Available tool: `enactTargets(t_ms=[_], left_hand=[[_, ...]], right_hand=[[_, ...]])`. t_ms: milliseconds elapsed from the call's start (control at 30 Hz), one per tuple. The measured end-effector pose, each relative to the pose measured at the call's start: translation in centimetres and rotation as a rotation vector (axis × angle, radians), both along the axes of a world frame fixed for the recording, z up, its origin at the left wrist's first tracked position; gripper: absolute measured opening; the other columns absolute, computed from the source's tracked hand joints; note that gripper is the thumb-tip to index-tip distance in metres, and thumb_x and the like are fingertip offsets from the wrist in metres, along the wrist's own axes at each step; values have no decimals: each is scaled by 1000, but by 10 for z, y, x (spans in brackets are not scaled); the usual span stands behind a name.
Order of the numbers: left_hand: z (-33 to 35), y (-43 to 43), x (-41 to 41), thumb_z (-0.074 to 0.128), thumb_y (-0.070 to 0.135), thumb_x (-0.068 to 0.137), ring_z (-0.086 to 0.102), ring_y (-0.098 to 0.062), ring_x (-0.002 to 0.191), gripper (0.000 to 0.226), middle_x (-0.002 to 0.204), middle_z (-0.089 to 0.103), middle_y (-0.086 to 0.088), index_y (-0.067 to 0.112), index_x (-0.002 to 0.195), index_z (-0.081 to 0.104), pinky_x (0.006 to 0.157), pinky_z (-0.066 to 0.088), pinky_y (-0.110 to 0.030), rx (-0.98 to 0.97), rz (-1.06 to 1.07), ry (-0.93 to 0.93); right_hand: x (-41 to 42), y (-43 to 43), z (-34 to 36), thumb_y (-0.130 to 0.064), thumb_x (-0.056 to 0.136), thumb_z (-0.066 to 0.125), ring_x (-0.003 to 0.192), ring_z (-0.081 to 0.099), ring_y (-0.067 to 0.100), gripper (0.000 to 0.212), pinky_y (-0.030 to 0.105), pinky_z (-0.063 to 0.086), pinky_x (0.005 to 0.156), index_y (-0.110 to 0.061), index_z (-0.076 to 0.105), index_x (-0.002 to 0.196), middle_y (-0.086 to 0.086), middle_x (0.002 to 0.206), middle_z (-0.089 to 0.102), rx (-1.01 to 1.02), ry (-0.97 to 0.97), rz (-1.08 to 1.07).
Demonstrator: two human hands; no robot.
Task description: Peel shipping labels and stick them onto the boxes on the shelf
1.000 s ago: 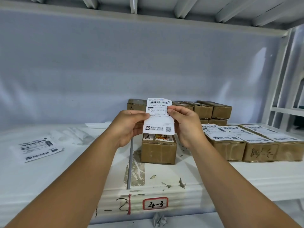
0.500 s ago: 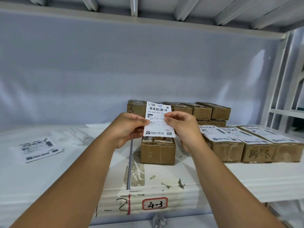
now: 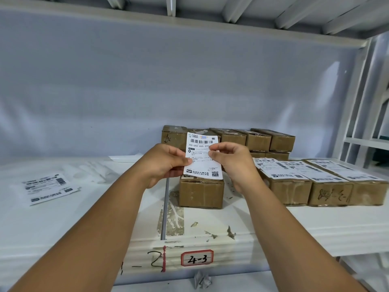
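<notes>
A white shipping label [image 3: 202,157] with a barcode is held upright above a small brown box [image 3: 201,192] in the middle of the shelf. My left hand [image 3: 163,165] pinches the label's left edge between thumb and fingers. My right hand [image 3: 233,163] pinches its right edge a little higher up. Whether the backing is peeling apart cannot be told. To the right, three brown boxes [image 3: 328,190] lie side by side with labels stuck on their tops. Behind, a row of unlabelled brown boxes [image 3: 259,140] stands stacked.
A pile of label sheets [image 3: 49,187] lies on the white shelf [image 3: 315,222] at the left, with crumpled white backing strips [image 3: 90,171] behind it. The shelf's front edge carries a red tag marked 4-3 [image 3: 197,258]. White uprights [image 3: 362,102] stand at the right.
The label and both hands have dropped slightly towards the small box. My right thumb and fingers have shifted to the label's upper right edge. My left hand's grip is unchanged.
</notes>
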State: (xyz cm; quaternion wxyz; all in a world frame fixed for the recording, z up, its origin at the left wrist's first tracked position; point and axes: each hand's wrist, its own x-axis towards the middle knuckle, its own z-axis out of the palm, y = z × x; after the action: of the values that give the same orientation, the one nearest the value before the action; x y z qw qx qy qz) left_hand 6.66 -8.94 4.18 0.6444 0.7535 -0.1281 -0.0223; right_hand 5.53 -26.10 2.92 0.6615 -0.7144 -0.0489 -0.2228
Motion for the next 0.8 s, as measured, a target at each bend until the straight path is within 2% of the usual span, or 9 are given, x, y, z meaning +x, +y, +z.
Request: enactTargets(t_ms=[167,333,400,500,567,633,800], left_hand=[[-1,0,1,69,6,83,69,-10,70,7,89,74,-6,4,89,67,60,55,-17,67,19,-21],[0,0,0,72,11,81,69,-12,73,14,87,74,-4,6,92,66,68,56,-21,136,15,-61],[0,0,0,72,11,80,69,-13,75,15,88,74,-4,6,93,66,72,57,-24,141,11,-63],[0,1,1,73,11,80,70,-15,79,16,90,74,-5,6,93,66,76,57,-27,152,14,-64],[0,1,1,73,10,80,69,-14,77,15,90,74,-6,6,92,66,73,57,-25,157,20,-66],[0,1,0,73,10,80,68,-14,76,15,91,74,-6,5,93,66,68,57,-22,162,26,-64],[1,0,0,73,9,80,69,-14,76,18,91,74,-6,4,95,66,66,57,-20,173,25,-69]], right_hand=[[1,-1,-1,-2,81,70,87,68,23,16,41,57,80,-18,69,81,9,89,65,-21,-9,11],[1,-2,-2,-1,80,71,65,62,7,19,29,56,65,-19,68,87,-6,72,55,-80,-20,28],[3,-2,-2,-3,79,72,62,59,5,20,27,54,63,-19,68,90,-7,71,52,-123,-18,30],[4,0,-3,-4,77,74,73,62,16,21,41,58,75,-21,69,89,3,78,53,-164,-26,27],[5,2,-4,-6,76,75,84,67,23,23,47,57,78,-24,69,88,11,89,61,-191,-27,10],[4,2,-4,-6,76,75,88,68,25,24,47,57,77,-25,68,88,7,92,64,-209,-27,8],[3,1,-5,-7,77,75,85,67,21,25,43,57,79,-24,68,94,-2,89,62,-263,-28,10]])
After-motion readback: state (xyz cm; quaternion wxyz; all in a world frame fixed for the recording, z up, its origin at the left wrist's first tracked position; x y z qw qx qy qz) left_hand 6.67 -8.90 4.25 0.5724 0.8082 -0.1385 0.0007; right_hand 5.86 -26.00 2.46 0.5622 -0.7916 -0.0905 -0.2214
